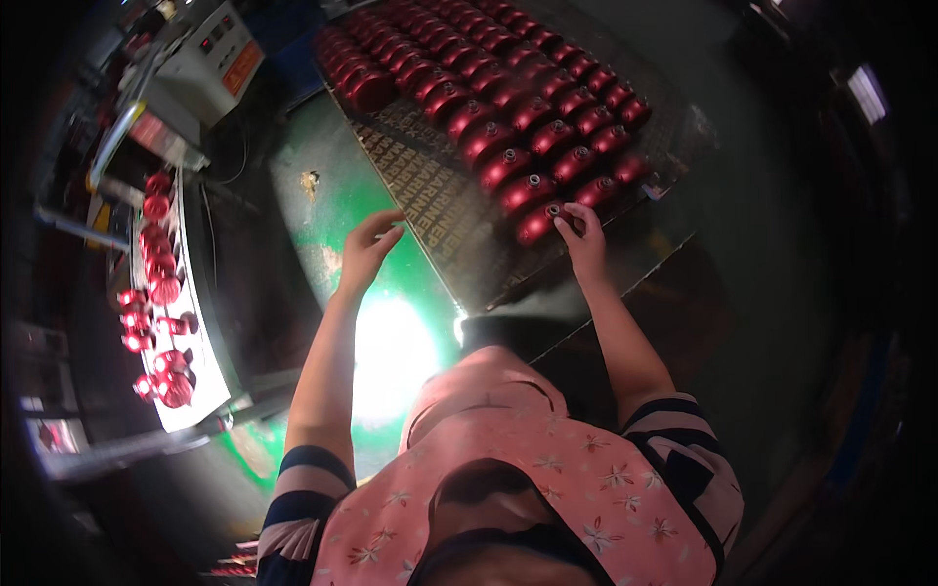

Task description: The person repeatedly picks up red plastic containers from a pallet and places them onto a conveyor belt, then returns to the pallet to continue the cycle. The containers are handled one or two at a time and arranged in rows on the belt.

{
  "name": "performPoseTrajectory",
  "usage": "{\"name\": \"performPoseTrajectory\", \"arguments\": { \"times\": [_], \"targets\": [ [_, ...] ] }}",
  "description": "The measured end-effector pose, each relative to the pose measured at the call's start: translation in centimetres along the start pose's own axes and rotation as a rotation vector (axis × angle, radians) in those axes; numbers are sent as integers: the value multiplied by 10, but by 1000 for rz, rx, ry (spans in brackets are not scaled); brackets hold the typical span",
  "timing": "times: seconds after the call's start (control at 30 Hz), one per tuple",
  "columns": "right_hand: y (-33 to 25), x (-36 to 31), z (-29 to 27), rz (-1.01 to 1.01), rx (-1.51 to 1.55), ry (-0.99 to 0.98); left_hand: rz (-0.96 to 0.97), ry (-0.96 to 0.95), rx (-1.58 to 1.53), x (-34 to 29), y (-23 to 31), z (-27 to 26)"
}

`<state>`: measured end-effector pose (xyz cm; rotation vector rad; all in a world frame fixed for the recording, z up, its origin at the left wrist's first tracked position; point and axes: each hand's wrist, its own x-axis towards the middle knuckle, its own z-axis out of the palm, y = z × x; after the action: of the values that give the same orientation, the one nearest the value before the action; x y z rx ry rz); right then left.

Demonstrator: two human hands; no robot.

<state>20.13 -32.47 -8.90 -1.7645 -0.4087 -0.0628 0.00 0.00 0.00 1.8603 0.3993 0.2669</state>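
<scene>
My right hand is at the near end of the rows, its thumb and fingertips closed at the small metal neck of a shiny red round metal vessel. That vessel rests on a printed board. Close behind it stands another of the same kind, also with a short neck on top. My left hand is held in the air by the board's left edge, fingers apart and nothing in it.
Rows of several more red vessels cover the far part of the board. On the left, a white-topped bench carries smaller shiny red pieces. Beyond it stands a grey control box. The green floor shows a bright glare.
</scene>
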Motion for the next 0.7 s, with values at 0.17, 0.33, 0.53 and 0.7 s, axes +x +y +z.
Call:
{"name": "performPoseTrajectory", "arguments": {
  "times": [0.17,0.33,0.53,0.7],
  "targets": [
    [10,6,42,161,13,91,104,-124,-67,140,-18,39],
    [4,5,56,90,-48,136,398,-365,203,267,-34,106],
    [-3,-8,77,253,-201,371,380,-827,-112,301,-56,147],
    [-19,-26,85,383,-83,391,384,-740,-37,274,-39,128]
  ]
}}
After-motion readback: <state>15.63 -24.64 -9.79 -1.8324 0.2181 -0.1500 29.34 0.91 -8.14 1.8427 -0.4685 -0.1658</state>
